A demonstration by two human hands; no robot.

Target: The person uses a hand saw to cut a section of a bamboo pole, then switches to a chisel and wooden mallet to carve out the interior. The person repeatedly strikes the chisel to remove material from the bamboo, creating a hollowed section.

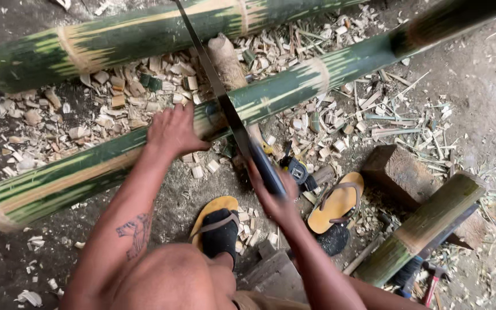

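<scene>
Now the left hand (170,131) is pressing flat on the bamboo pole (294,89), while the right hand (276,198) at five o'clock is gripping the saw (225,103).

the bamboo pole (317,80) is dark green, streaked pale yellow, with tan rings at its joints. the saw (225,103) has a grey blade and a dark blue handle. the sandals (337,201) are mustard yellow with grey-brown straps. the chips (116,97) are cream and tan.
</scene>
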